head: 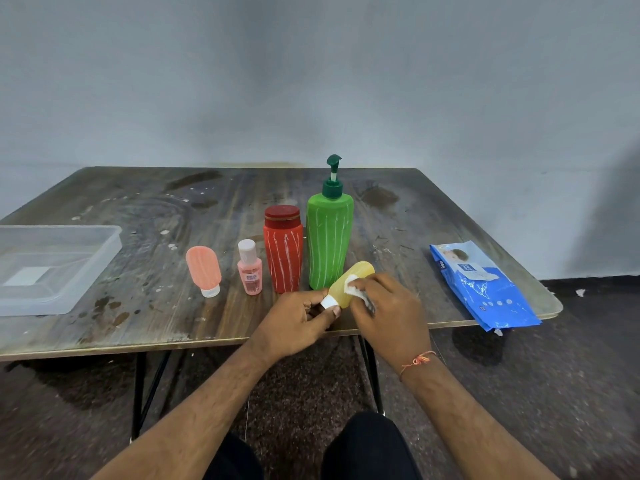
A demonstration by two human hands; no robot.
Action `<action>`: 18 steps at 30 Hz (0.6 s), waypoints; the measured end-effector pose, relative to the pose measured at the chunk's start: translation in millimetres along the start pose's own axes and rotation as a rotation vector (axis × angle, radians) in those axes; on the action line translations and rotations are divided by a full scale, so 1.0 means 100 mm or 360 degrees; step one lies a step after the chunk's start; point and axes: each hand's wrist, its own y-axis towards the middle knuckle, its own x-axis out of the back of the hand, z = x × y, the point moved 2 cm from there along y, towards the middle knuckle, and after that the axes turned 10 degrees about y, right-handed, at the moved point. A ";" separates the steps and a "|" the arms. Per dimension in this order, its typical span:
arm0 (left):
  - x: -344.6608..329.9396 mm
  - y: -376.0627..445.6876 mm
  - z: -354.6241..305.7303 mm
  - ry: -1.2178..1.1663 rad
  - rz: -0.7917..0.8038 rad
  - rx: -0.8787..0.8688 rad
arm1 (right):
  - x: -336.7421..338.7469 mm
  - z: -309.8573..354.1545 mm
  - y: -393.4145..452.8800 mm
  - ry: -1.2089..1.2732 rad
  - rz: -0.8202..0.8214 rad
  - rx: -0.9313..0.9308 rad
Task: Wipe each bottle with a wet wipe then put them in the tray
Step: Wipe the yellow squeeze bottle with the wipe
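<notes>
Small yellow bottle (349, 282), smooth translucent plastic with a rounded far end and a white cap (328, 301), held tilted just above the near edge of the table (145, 306). Left hand (294, 323) with fingers and thumb pinched around the cap end. Right hand (388, 313) with fingers curled, pressing a crumpled white wet wipe (353, 284) against the bottle's side.

Just beyond, upright in a row from left to right: coral squeeze bottle (203, 268) standing on its white cap, ribbed and rounded; small pink bottle (249, 271) with a pale cap and a label; red bottle (283, 251), cylindrical, streaked with white lines, dark red lid; tall green pump bottle (329, 233), also white-streaked, with a dark green dispenser.

Far left, a clear rectangular plastic tray (104, 251), well apart from the bottles. Right, a glossy blue wipes packet (485, 289), soft and crinkled, overhanging the table's rounded corner. Tabletop worn, dark wood grain, stained and speckled.
</notes>
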 end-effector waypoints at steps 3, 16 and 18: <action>-0.01 0.00 -0.04 0.0072 -0.0050 -0.0043 | -0.04 0.09 0.02 0.0008 0.0091 -0.0005; -0.03 -0.03 -0.10 0.0291 -0.0166 -0.0147 | 0.06 0.01 0.07 -0.0064 0.0144 -0.0090; -0.03 -0.03 -0.12 0.0318 -0.0184 -0.0182 | 0.02 0.07 0.09 -0.0071 0.0166 -0.0053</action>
